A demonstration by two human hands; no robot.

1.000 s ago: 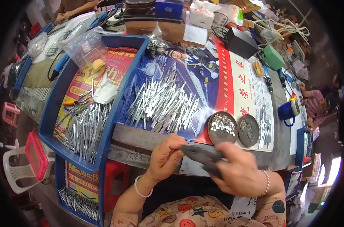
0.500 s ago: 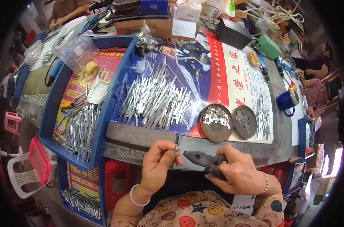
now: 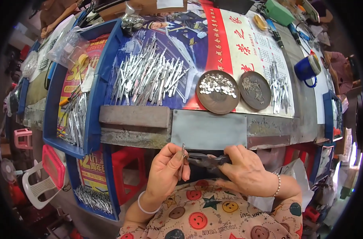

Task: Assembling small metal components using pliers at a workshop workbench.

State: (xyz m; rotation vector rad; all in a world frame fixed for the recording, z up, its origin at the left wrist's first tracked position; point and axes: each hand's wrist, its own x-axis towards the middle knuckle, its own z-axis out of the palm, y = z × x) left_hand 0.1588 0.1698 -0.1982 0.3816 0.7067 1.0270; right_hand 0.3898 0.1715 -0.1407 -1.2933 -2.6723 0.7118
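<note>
And here's the worn grey workbench (image 3: 129,137), a poster (image 3: 219,44) spread across its far part, a heap of silver strips (image 3: 145,77) to the left, 2 brown dishes (image 3: 217,104) to the right, a blue mug (image 3: 303,68) farther right. A long blue tray (image 3: 97,91) stands along the left, a red stool (image 3: 127,169) low beside it, a white chair (image 3: 36,182) farther left, a person's arm (image 3: 58,24) at the far left. Now in close, just off the near edge: the left hand (image 3: 164,171) pinches a slim metal piece (image 3: 183,149), its long axis running near to far in this view, its tilt I can't tell; the right hand (image 3: 247,171) is closed round dark pliers (image 3: 207,160), lying left to right, nose pointing left at the metal piece, touching or just beside it, I can't tell
</note>
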